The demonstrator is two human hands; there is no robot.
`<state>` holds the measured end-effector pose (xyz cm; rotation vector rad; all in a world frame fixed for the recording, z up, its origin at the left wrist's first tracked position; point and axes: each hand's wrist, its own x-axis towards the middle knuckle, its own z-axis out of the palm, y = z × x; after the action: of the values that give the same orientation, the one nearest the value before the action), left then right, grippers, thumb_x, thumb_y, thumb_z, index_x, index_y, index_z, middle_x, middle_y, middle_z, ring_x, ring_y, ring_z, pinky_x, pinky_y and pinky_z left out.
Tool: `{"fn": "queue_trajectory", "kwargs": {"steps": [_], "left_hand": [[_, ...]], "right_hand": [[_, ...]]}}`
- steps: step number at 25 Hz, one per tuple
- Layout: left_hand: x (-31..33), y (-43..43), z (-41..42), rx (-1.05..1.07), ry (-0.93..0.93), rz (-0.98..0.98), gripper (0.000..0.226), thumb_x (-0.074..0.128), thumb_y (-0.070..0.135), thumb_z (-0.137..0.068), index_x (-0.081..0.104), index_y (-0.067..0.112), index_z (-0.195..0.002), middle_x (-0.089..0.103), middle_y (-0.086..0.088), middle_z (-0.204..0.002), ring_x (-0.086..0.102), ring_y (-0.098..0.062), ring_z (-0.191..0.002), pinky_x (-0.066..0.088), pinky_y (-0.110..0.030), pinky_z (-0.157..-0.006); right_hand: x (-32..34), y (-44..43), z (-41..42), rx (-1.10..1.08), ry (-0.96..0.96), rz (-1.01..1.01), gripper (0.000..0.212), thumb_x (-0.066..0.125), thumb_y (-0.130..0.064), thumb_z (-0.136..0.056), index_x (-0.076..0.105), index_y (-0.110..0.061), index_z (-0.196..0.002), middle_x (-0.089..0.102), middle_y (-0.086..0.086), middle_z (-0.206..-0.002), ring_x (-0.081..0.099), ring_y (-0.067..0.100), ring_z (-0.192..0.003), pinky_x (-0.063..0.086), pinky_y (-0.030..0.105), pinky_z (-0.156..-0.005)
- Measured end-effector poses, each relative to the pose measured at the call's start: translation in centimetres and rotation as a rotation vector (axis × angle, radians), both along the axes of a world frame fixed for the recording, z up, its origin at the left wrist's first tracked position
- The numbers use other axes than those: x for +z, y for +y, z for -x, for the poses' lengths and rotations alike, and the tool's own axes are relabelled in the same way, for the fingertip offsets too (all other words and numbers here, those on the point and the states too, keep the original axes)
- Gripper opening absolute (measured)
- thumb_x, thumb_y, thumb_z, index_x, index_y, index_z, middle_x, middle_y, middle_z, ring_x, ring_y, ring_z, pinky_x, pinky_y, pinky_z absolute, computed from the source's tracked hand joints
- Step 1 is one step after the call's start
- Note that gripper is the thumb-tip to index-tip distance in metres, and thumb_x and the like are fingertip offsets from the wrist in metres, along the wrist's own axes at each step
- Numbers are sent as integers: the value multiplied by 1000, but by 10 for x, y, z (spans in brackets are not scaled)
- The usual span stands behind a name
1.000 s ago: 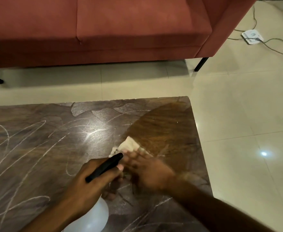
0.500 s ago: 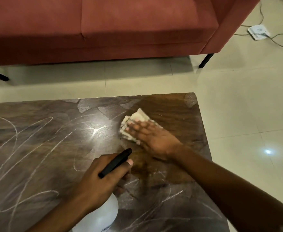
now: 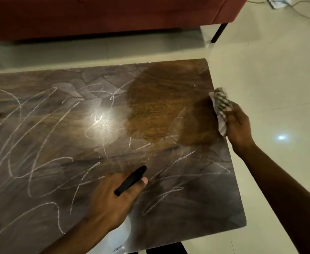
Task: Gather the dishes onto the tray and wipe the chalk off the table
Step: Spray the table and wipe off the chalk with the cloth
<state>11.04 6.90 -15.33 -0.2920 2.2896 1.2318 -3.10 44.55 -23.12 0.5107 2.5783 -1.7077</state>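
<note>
Right hand (image 3: 237, 123), grip closed on cloth (image 3: 221, 107), at table (image 3: 196, 208) right edge. Left hand (image 3: 112, 197), grip wrapped round spray bottle (image 3: 130, 180). Chalk (image 3: 40, 143) covers table left of wiped patch (no dishes in view). Risk: chalk-loaded cloth smears instead of lifting.

Your left hand (image 3: 112, 200) sits low and near you, back of the hand up, fingers curled round something with the thumb stretched forward along its top; the forearm runs in from the lower left. Your right hand (image 3: 237, 123) is out at the far right, fingers closed in a loose pinch with the knuckles turned outward. That arm reaches in bare from the lower right corner, nearly straight.
</note>
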Motion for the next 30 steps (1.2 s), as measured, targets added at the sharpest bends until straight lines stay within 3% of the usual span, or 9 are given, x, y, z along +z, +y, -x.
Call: {"fn": "queue_trajectory", "kwargs": {"steps": [3,6,9,14,18,21,25,28,30], "left_hand": [[-2,1,-14,-91,-12,-22,63,55,74,-83,68,13,-72,73,-11,-64,73,-26,-59,62,-59,-69],[2,-2,-28,-146,-41,-136,55,58,71,-86,74,18,-86,78,-11,-72,77,-23,-59,65,-52,-64],[0,-2,-48,-153,-82,-178,54,63,66,-85,73,14,-83,75,-19,-69,73,-29,-48,57,-34,-49],[-10,13,-94,-240,-185,-80,60,61,68,-83,67,10,-73,69,-22,-60,71,-35,-47,60,-54,-55],[-3,21,-123,-286,-158,-138,64,55,74,-82,74,12,-85,67,-20,-56,70,-24,-43,60,-49,-53],[2,27,-132,-242,-168,-170,69,60,71,-83,65,2,-74,63,-25,-56,68,-36,-45,56,-48,-49],[10,46,-133,-329,-150,-161,70,56,66,-86,59,-3,-75,57,-27,-58,64,-47,-56,55,-58,-59],[11,63,-130,-388,-106,-157,48,62,51,-98,61,9,-73,59,-14,-56,61,-21,-47,54,-47,-59],[11,78,-127,-407,-44,-150,44,65,42,-102,57,20,-64,55,4,-48,56,-10,-45,41,-27,-50]], "right_hand": [[16,19,-89,-484,19,359,33,51,-23,-106,73,-20,-130,76,6,-127,72,29,-118,60,43,-93],[26,31,-163,-635,-2,343,39,45,-28,-108,66,-14,-137,68,14,-120,63,32,-104,52,39,-75],[30,29,-205,-697,23,275,40,41,-27,-111,61,-9,-141,65,21,-125,61,31,-109,51,39,-82],[41,23,-237,-760,110,236,30,42,-27,-110,69,-27,-123,71,3,-118,68,22,-104,56,34,-79],[43,29,-262,-807,95,238,37,41,-25,-110,67,-17,-136,75,-6,-117,72,11,-103,60,27,-81],[44,27,-275,-829,72,228,31,42,-26,-110,71,-27,-122,75,-12,-105,71,6,-92,57,22,-69],[42,24,-280,-817,42,229,32,43,-27,-112,72,-30,-125,75,-4,-121,71,20,-111,60,31,-81],[35,23,-274,-793,34,223,36,43,-27,-113,65,-19,-140,70,9,-138,66,30,-130,55,46,-105],[34,20,-268,-765,37,219,36,44,-28,-113,65,-19,-141,70,7,-138,66,28,-130,57,43,-102]]}}
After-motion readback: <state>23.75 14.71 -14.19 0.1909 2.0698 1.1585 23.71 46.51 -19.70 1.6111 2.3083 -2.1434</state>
